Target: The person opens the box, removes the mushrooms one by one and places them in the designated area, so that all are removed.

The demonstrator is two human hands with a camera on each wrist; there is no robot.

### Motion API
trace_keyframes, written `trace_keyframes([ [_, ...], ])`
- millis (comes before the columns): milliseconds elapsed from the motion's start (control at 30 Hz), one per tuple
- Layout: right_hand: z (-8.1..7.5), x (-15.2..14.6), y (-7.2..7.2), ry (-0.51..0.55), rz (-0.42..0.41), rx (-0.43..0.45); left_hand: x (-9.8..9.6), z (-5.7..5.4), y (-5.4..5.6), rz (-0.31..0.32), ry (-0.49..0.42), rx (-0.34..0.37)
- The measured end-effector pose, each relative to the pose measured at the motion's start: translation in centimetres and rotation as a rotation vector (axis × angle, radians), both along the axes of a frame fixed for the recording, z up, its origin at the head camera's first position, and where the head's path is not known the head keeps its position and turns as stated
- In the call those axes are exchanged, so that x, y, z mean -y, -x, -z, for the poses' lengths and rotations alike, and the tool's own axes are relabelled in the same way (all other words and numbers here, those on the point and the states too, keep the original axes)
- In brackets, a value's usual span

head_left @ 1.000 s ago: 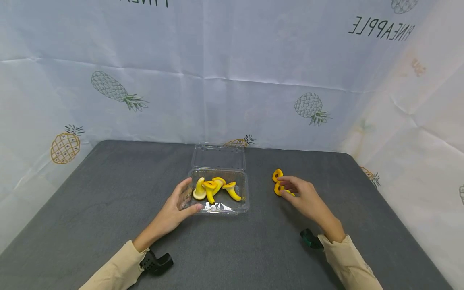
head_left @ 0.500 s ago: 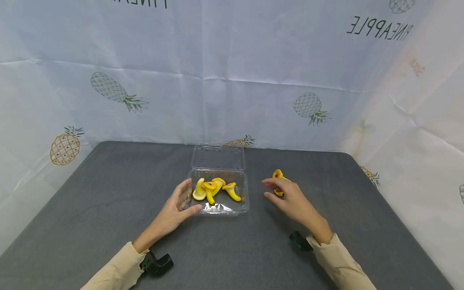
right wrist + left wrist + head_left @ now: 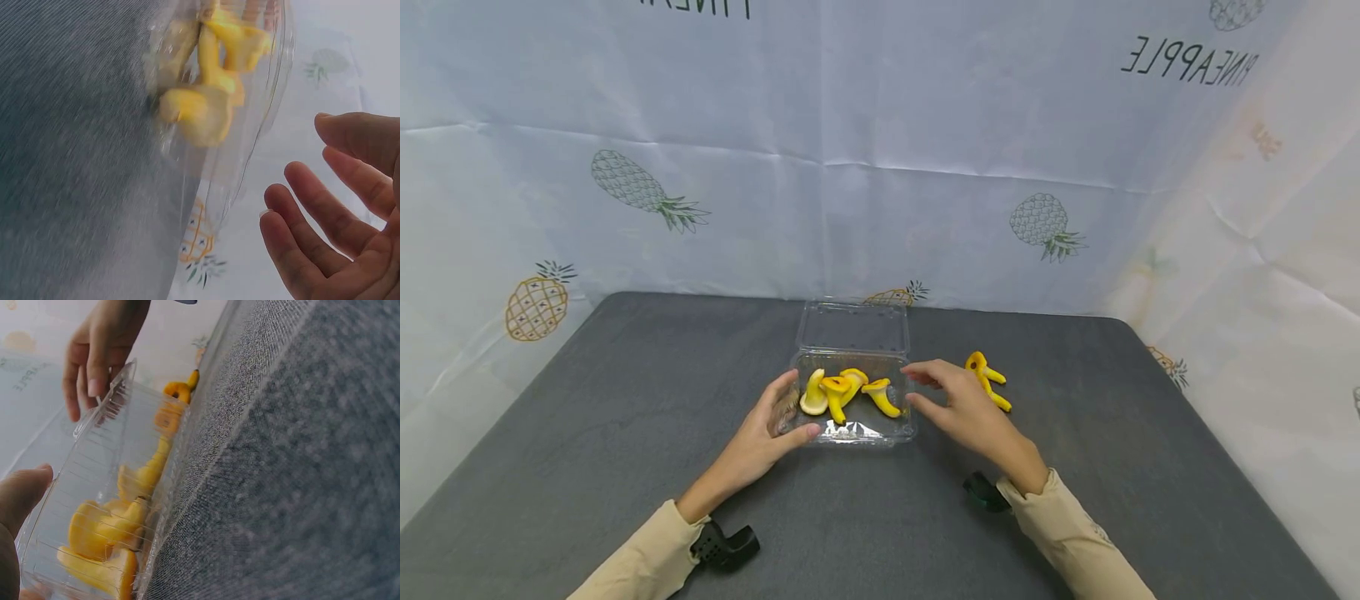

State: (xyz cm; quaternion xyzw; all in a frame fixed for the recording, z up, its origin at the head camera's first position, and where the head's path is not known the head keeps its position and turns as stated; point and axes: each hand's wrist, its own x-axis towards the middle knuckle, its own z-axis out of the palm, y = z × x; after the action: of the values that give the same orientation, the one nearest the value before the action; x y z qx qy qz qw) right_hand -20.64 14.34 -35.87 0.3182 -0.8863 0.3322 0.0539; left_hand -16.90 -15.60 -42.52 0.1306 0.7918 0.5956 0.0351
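Observation:
A clear plastic clamshell box (image 3: 867,432) sits on the table in the head view, its lid (image 3: 852,327) folded back. Inside lie several yellow chanterelle mushrooms (image 3: 835,398), also visible through the wall in the left wrist view. My left hand (image 3: 758,437) holds the box's left side, thumb at the front rim and fingers along the side. At the right rim hovers my right hand (image 3: 966,410), fingers apart and with nothing in them; the right wrist view shows its spread fingers (image 3: 312,240) beside the box. Two more yellow mushrooms (image 3: 988,379) lie on the table behind that hand, partly hidden.
The dark grey table (image 3: 700,358) ends at a white curtain (image 3: 880,225) printed with pineapples. Black wrist mounts (image 3: 724,546) sit under both sleeves.
My right hand has moved left, from the loose mushrooms on the table to the right edge of the box, uncovering them. My left hand and the box have stayed in place.

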Motion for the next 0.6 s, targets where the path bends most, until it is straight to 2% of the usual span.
trace_keyframes([
  [300, 0.5, 2.5, 0.2, 0.011, -0.037, 0.058, 0.0, -0.1, 0.0, 0.004, 0.001, -0.027],
  [600, 1.4, 4.7, 0.7, 0.016, -0.043, 0.092, -0.1, -0.1, 0.0, 0.002, 0.006, -0.017],
])
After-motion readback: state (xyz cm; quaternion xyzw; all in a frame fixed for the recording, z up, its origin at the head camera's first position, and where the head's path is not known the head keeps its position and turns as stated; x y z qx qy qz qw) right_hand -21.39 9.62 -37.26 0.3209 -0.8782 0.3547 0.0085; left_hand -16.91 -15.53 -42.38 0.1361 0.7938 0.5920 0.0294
